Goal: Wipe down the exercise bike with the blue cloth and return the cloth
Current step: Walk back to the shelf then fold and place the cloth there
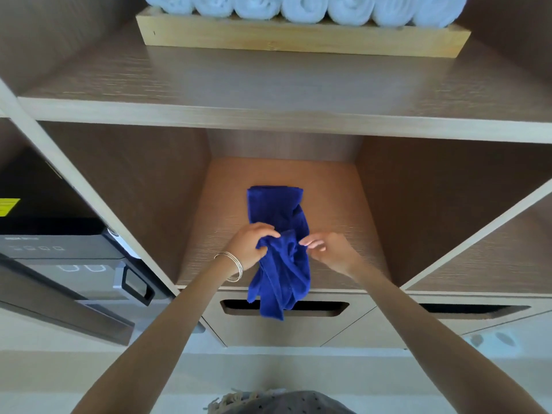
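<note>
Head view: a shelving unit [268, 121] is faced, and the return step is judged in hand; the bike is not seen. The middle cubby [328, 186] holds the blue cloth [277, 210], its near end draped over the front edge. The wooden tray [298, 40] above is filled with rolled white towels [304, 7]. The cloth is bunched in the left hand [248, 243]; the right hand [331, 249] is kept loose-fingered at its edge. Next, the hanging end needs tucking in and the grip released.

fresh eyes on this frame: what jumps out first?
The blue cloth stands out, lying in the middle cubby with its near end hanging over the front edge. The left hand grips it, and the right hand sits at its right side, fingers loose. Above, rolled white towels fill a wooden tray on the upper shelf.
</note>
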Available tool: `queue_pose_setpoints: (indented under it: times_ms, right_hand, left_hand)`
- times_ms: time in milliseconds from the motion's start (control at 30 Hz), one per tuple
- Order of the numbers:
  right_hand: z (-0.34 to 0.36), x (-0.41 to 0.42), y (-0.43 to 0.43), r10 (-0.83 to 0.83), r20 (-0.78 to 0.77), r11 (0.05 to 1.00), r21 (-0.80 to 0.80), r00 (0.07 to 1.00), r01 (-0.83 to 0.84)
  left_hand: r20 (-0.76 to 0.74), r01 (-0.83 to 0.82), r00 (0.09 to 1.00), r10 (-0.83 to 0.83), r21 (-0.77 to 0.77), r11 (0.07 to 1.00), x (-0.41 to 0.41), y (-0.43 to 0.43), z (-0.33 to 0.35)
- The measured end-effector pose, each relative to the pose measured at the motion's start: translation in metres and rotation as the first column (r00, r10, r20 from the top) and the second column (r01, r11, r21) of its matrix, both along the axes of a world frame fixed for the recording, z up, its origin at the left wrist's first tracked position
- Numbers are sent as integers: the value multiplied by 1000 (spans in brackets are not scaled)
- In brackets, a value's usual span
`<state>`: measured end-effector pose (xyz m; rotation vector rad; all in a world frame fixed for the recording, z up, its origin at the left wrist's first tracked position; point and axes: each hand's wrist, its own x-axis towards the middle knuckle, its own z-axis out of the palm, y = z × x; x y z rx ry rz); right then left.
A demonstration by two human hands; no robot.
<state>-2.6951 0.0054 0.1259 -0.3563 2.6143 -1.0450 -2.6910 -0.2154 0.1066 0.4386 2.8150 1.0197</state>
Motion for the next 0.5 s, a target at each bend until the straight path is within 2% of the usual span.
queue_pose_setpoints:
  times_ms: [67,133,200,267,367,433,500]
  right_hand:
    - [-6,12,1,105,0,994,36,994,-105]
    - [-12,21,4,137,-58,989,67,989,-133]
    - [-18,29,8,54,-115,998,43,992,-49]
    - [-24,40,10,-85,-130,996,16,988,88]
    - [-35,59,5,-136,-147,991,-15,980,135]
    - [-40,70,-3,-108,-146,994,-38,983,103]
    - [-43,74,-7,-146,-146,988,-76,978,136]
  left_hand:
    - [-24,73,997,-79,-186,980,5,-2,-6]
    - [-52,74,994,-93,-290,954,12,-8,-8]
    - [-88,89,989,-116,-266,960,26,-12,-11]
    - [-85,172,977,-193,-210,962,41,-12,-15]
    - [-89,254,951,-297,-326,911,60,-7,-25]
    - [-125,243,938,-324,-430,870,69,-5,-30]
    - [-214,186,928,-303,-438,880,75,-3,-31]
